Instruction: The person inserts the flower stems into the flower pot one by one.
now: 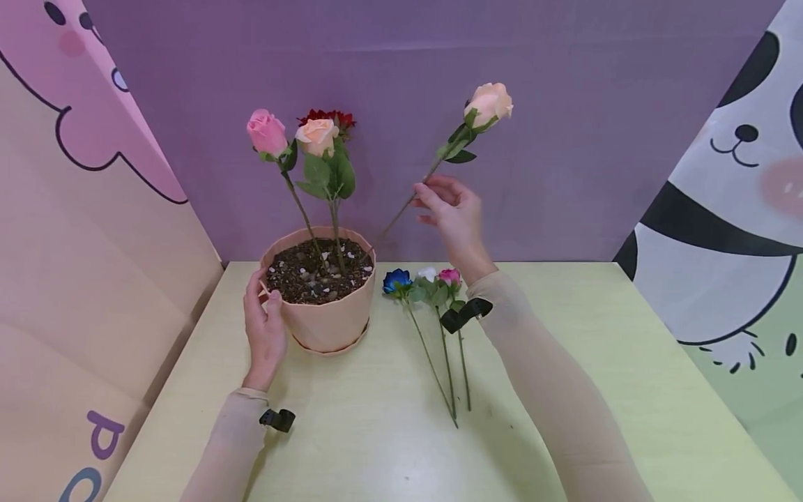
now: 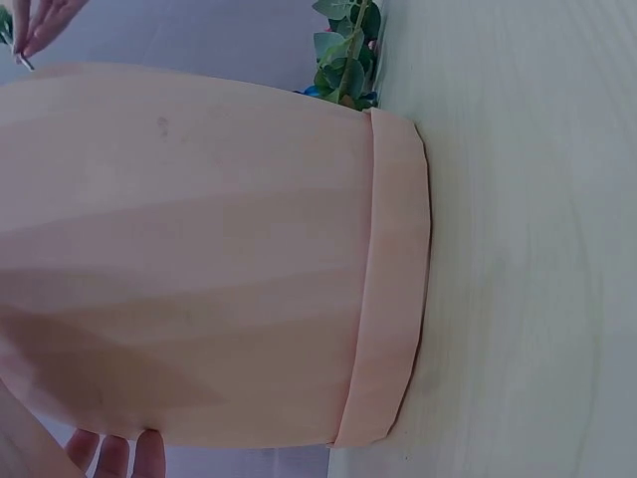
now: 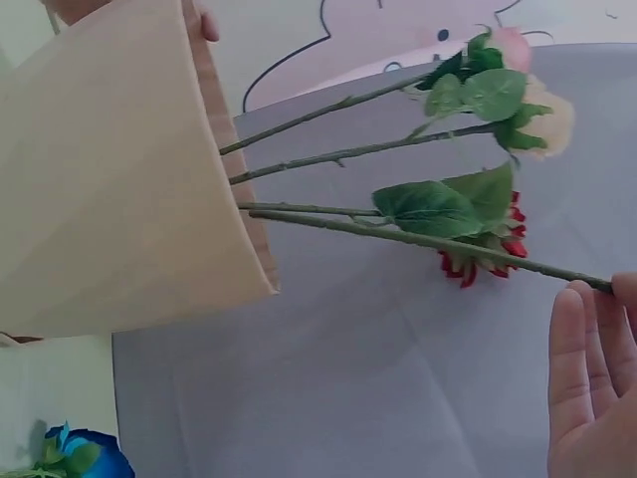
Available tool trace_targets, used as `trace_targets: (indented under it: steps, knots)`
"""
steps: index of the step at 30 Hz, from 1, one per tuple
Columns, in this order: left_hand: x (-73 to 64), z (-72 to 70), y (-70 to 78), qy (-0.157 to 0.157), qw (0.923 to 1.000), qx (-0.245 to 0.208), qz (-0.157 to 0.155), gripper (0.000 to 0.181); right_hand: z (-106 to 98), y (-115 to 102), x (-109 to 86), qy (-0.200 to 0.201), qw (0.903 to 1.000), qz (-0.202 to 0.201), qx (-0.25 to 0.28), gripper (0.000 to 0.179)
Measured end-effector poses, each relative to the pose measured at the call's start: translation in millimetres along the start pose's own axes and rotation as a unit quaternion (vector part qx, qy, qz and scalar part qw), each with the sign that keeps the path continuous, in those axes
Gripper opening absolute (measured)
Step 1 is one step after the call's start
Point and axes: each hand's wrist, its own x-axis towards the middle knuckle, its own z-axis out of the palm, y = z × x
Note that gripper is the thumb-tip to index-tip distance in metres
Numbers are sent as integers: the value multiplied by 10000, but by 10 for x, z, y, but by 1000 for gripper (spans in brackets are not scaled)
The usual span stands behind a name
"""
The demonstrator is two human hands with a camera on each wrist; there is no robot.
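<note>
Pale peach rose [image 1: 489, 108] at right is pinched mid-stem by the right hand [image 1: 454, 216] (easily the nearer one), long axis slanting down-left to the right rim of the pot [image 1: 327, 328]; whether soil [image 1: 291, 279] is touched can't be told. Pot's left side is gripped by the left hand [image 1: 266, 336].

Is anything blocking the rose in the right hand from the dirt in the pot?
Nothing I can see. The rose in the right hand slants down to the right edge of the pot, with dirt just inside; the other flowers stand farther left.
</note>
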Motion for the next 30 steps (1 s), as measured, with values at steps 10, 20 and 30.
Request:
trace_targets:
  steps: [10, 20, 30]
  knots:
    - [-1, -2, 8, -5, 10000, -11, 41, 51, 272, 95, 92, -283, 9960, 61, -848, 31]
    - [6, -6, -6, 20, 9999, -11, 122, 52, 488, 198, 101, -608, 9825, -421, -1712, 28]
    - [15, -10, -42, 52, 9999, 54, 151, 51, 646, 379, 54, -737, 9608, -931, -2503, 25]
